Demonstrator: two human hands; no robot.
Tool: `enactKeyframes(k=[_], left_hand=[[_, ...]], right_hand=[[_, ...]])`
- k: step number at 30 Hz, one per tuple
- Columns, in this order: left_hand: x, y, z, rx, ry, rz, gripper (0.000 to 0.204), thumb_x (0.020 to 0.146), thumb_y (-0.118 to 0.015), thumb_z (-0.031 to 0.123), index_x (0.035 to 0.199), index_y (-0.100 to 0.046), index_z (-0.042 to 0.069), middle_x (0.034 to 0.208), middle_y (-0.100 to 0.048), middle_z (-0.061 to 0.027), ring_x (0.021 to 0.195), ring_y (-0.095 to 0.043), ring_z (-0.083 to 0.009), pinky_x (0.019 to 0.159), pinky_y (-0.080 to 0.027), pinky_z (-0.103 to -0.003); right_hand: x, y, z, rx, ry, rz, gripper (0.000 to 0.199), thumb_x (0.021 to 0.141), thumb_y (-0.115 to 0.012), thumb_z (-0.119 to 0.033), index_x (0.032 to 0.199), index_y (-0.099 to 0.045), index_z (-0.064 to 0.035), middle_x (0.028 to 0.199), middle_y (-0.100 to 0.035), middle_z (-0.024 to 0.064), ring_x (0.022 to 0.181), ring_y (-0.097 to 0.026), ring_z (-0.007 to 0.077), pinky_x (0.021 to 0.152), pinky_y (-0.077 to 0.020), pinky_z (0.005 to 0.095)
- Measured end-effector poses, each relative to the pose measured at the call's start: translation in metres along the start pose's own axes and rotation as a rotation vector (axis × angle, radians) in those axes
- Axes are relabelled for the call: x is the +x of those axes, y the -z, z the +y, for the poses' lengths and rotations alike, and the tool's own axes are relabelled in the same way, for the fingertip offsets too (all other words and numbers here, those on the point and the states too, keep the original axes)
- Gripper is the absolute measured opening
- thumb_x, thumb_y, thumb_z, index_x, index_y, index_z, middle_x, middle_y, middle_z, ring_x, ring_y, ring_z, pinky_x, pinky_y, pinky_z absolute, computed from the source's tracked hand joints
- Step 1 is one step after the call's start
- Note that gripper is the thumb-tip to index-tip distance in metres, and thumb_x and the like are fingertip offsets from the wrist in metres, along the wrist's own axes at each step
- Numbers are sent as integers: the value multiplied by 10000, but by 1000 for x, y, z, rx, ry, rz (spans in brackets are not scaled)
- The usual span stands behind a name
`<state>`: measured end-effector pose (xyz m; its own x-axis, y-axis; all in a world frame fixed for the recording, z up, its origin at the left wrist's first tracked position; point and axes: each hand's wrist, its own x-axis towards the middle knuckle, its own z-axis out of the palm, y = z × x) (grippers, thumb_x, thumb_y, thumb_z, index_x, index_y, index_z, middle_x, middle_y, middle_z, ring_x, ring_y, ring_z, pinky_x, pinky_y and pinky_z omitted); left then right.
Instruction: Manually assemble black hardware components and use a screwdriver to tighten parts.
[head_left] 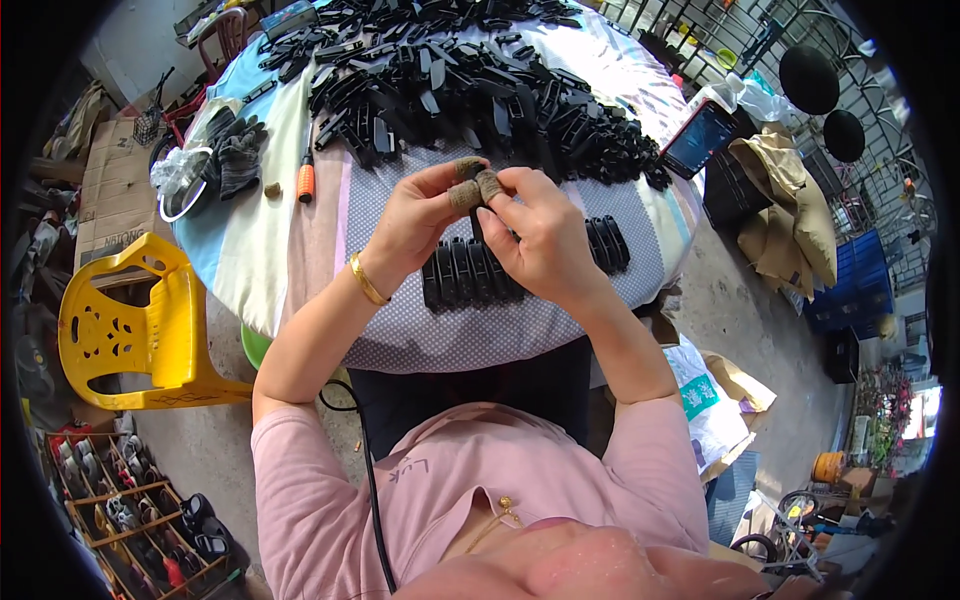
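Person [480, 440], left hand [425, 205] and right hand [540, 230] together pinching small black part [476, 226], by row of black clips [465, 275] along surface's [420, 335] near edge, black pile [470, 95] toward far edge.

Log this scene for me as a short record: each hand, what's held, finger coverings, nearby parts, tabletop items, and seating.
Left hand: left hand, pinching at the fingertips
Right hand: right hand, meeting the left
Held: small black piece, partly hidden by fingers
Finger coverings: brown wraps on both hands
Nearby parts: row of black pieces below the hands; large black pile beyond
Tabletop, left: orange-handled tool, dark gloves
Seating: yellow chair, left of the table
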<state>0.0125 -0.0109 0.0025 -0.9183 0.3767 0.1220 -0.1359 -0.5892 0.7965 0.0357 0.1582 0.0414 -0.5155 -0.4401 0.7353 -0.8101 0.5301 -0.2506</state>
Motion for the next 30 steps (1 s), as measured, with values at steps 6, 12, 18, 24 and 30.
enactKeyframes(k=[6,12,18,24,30], left_hand=[[-5,1,15,342,24,27,413,805,-637,66,1185,-505,-30,965,-618,-72,872,-595,-116,797,-494,-246],[-47,31,55,560,248,297,352,801,-553,60,1130,-514,-61,942,-608,-71,848,-598,-134,782,-502,-262],[-63,34,29,792,397,267,328,797,-570,79,1099,-558,-47,822,-582,-23,706,-527,-72,653,-467,-217],[-67,25,19,1361,166,212,364,761,-590,75,1111,-553,-18,818,-615,-122,697,-584,-198,655,-480,-308],[-69,18,18,1398,72,263,335,777,-587,96,1092,-553,-9,835,-600,-153,712,-606,-267,679,-484,-353]], right_hand=[[-13,0,1,200,-183,69,154,797,-573,-79,879,-594,50,879,-570,138,730,-584,277,625,-467,320],[-29,35,54,125,-366,-3,191,814,-586,-52,988,-632,12,791,-603,100,676,-578,155,607,-464,253],[-55,42,150,-381,-492,-155,218,772,-631,-150,978,-665,-87,813,-618,106,715,-610,252,640,-476,336],[-61,25,178,-485,-424,-238,205,750,-637,-196,922,-669,-90,820,-618,102,750,-609,274,670,-485,371],[-54,23,164,-488,-522,-238,137,726,-616,-149,834,-661,-77,806,-624,99,747,-614,281,680,-491,363]])
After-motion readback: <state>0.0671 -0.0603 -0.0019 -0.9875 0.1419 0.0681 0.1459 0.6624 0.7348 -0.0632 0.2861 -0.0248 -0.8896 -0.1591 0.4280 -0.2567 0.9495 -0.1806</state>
